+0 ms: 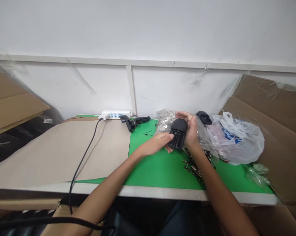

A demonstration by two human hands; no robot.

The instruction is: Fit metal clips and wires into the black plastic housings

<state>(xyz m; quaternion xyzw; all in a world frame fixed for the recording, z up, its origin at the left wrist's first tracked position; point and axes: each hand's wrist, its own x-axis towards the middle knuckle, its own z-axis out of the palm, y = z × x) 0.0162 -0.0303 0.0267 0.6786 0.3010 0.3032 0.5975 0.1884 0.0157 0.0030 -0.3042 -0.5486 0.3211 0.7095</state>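
Note:
A black rounded plastic housing [178, 134] with an open battery compartment is held up above the green table mat. My left hand [157, 143] grips its lower left edge, thumb at the compartment and fingers underneath. Around its right side curves my right hand [191, 129], thumb pointing up, also supporting the housing. Behind the hands lies a clear bag of small metal pieces [164, 120]. Near my right forearm, small metal parts [194, 169] are scattered on the mat, partly hidden by the arm. A second black housing [204, 117] rests farther back on the right.
A knotted white plastic bag [243, 139] sits at the right, before a cardboard panel [268, 131]. At the back are a power strip [116, 114] and a black jointed object [134, 122]. A black cord [86, 154] crosses the beige sheet [64, 147] on the left.

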